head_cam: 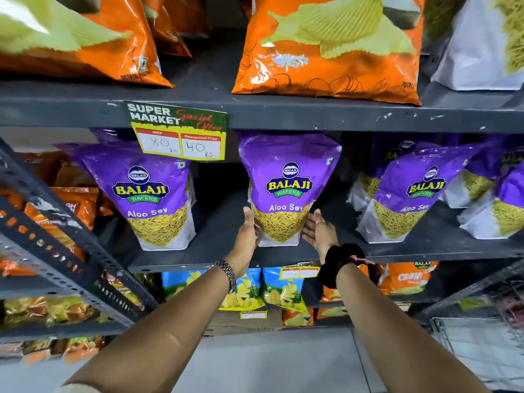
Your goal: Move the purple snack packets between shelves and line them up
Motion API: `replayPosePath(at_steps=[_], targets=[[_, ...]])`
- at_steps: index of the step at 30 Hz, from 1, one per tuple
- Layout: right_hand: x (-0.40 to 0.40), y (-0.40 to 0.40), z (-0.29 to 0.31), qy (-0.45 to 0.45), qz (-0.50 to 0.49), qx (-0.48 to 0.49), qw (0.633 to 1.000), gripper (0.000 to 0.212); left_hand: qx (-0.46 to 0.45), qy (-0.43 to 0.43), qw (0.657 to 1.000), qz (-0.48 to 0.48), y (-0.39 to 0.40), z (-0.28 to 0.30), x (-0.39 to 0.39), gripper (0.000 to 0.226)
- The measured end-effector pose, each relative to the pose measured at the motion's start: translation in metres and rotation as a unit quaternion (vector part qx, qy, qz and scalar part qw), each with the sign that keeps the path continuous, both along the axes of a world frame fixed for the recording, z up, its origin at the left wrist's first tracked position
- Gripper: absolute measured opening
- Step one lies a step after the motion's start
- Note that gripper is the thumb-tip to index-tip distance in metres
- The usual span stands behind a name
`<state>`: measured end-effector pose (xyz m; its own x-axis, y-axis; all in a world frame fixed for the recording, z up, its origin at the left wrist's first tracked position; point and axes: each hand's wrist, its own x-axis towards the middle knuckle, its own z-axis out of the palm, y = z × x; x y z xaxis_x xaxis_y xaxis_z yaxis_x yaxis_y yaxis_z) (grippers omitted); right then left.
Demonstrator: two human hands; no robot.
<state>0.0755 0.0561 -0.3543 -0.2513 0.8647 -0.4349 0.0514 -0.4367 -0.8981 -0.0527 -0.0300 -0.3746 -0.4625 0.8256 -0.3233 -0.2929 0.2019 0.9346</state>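
Three purple Aloo Sev packets stand upright on the dark middle shelf [221,239]: one at the left [150,194], one in the centre [289,180], one at the right [411,194]. More purple packets [507,199] crowd the far right, some behind others. My left hand [248,234] presses the centre packet's lower left edge, fingers curled round it. My right hand [321,234] is held flat and spread at the packet's lower right corner, fingertips just touching it. The centre packet rests on the shelf with gaps on both sides.
Big orange chip bags [326,52] fill the shelf above. A special-offer price card [178,131] hangs from that shelf's edge. Blue and orange packets [278,287] sit on the shelf below. A slanted perforated metal bar [56,236] crosses the left; a wire basket [476,350] is lower right.
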Motion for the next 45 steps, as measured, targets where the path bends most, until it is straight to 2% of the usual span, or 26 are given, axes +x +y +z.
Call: replayPosePath(at_steps=[5,8,12,14,16,19,22,24,27,29,31,33,35,42,45], targets=[[-0.013,-0.002,-0.003,-0.007,0.004,0.001,1.000,0.039,-0.009,0.002,0.999,0.033,-0.007,0.005,-0.017,0.052],[-0.010,-0.010,-0.012,-0.067,0.022,-0.029,0.997,0.034,-0.019,0.009,0.994,0.108,-0.025,-0.001,-0.023,0.061],[-0.017,-0.033,-0.020,-0.104,0.102,-0.100,0.984,0.037,-0.029,0.014,0.979,0.202,-0.070,-0.018,-0.040,0.053],[-0.026,-0.048,-0.021,-0.102,0.138,-0.122,0.978,0.037,-0.002,0.045,0.962,0.269,-0.095,-0.022,-0.049,0.041],[-0.038,-0.067,-0.024,-0.089,0.177,-0.126,0.972,0.038,0.001,0.121,0.932,0.342,-0.120,-0.024,-0.056,0.032],[-0.075,-0.095,-0.023,-0.054,0.207,-0.101,0.972,0.039,-0.036,0.215,0.888,0.405,-0.152,-0.022,-0.081,0.037],[-0.140,-0.125,-0.012,-0.014,0.224,-0.071,0.972,0.038,-0.094,0.255,0.875,0.401,-0.173,-0.010,-0.129,0.050],[-0.186,-0.145,-0.006,-0.005,0.240,-0.056,0.969,0.037,-0.128,0.237,0.880,0.390,-0.180,-0.006,-0.164,0.060],[-0.254,-0.175,-0.002,-0.003,0.229,-0.025,0.973,0.033,-0.124,0.104,0.928,0.336,-0.190,-0.001,-0.220,0.103],[-0.288,-0.182,-0.001,-0.032,0.210,0.009,0.977,0.022,-0.091,0.034,0.962,0.257,-0.192,-0.006,-0.255,0.117],[-0.313,-0.182,-0.004,-0.057,0.169,0.017,0.984,0.016,-0.040,0.003,0.984,0.171,-0.192,0.002,-0.274,0.104],[-0.324,-0.183,-0.006,-0.063,0.127,0.002,0.990,0.022,-0.007,0.006,0.990,0.143,-0.189,0.010,-0.278,0.083],[-0.332,-0.186,-0.007,-0.069,0.094,-0.021,0.993,0.028,0.012,-0.006,0.991,0.134,-0.184,0.012,-0.283,0.076],[-0.335,-0.194,-0.001,-0.035,0.010,-0.087,0.996,0.019,-0.013,-0.055,0.993,0.108,-0.169,0.004,-0.295,0.076],[-0.329,-0.198,-0.007,-0.027,-0.010,-0.073,0.997,0.019,-0.023,-0.053,0.994,0.090,-0.176,-0.007,-0.296,0.081]])
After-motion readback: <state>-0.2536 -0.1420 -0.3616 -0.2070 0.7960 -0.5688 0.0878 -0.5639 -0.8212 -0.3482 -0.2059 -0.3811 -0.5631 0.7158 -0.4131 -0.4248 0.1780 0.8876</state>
